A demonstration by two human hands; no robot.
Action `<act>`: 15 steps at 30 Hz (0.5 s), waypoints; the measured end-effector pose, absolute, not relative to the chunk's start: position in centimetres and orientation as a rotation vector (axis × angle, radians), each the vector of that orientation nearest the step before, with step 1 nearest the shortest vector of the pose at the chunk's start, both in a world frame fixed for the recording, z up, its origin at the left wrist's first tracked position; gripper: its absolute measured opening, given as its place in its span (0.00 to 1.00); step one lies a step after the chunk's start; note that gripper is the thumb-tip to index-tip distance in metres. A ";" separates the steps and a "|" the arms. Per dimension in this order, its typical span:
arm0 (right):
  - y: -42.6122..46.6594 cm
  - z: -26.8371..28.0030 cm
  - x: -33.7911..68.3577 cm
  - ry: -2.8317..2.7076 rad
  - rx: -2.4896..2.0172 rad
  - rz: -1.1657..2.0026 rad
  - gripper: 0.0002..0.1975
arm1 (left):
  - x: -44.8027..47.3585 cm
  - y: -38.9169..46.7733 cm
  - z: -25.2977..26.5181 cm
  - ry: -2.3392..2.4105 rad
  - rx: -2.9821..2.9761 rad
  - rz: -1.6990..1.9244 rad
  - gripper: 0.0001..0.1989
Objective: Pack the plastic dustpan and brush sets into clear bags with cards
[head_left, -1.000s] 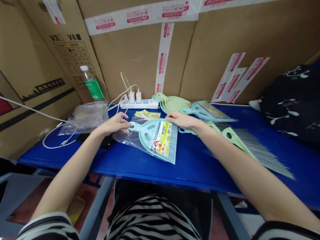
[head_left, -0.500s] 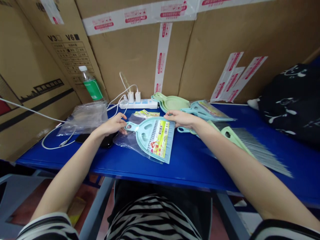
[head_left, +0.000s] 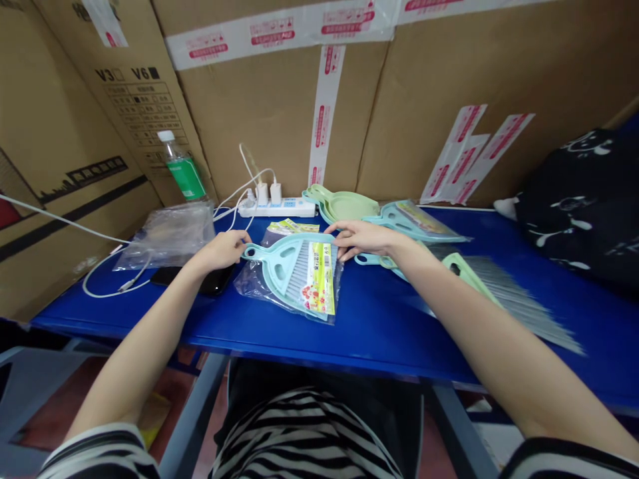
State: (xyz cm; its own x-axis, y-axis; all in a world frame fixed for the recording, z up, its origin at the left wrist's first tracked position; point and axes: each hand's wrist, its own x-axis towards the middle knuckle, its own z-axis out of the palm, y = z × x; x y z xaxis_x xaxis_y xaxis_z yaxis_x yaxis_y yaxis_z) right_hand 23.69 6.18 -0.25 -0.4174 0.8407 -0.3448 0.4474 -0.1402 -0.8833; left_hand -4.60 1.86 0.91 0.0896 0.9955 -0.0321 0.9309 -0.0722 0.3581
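Observation:
A light blue dustpan (head_left: 279,266) lies at the table's middle, its handle to the left. A grey-bristled brush (head_left: 298,266) and a yellow-green printed card (head_left: 322,276) rest in it. Clear plastic bag film (head_left: 249,283) shows around and below the pan; how much of the pan is inside it I cannot tell. My left hand (head_left: 225,249) pinches the looped handle end. At the pan's far right corner, my right hand (head_left: 363,238) has its fingers closed around the edge, perhaps with some bag film.
Green and blue dustpans (head_left: 352,205), a bagged blue set (head_left: 422,223) and loose brushes (head_left: 519,293) lie right. Behind stand a power strip (head_left: 277,207) and cardboard (head_left: 269,100). Left are a bottle (head_left: 184,173), plastic bags (head_left: 170,229), a cable (head_left: 94,289) and a dark phone-like object (head_left: 214,281).
The dustpan has moved slightly left with both hands on it, and more bag film shows along its right edge. My right fingers have shifted at the corner.

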 end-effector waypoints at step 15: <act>6.5 -0.5 23.8 -2.333 -1.583 0.311 0.12 | -4.7 1.5 1.5 2.006 2.242 0.129 0.10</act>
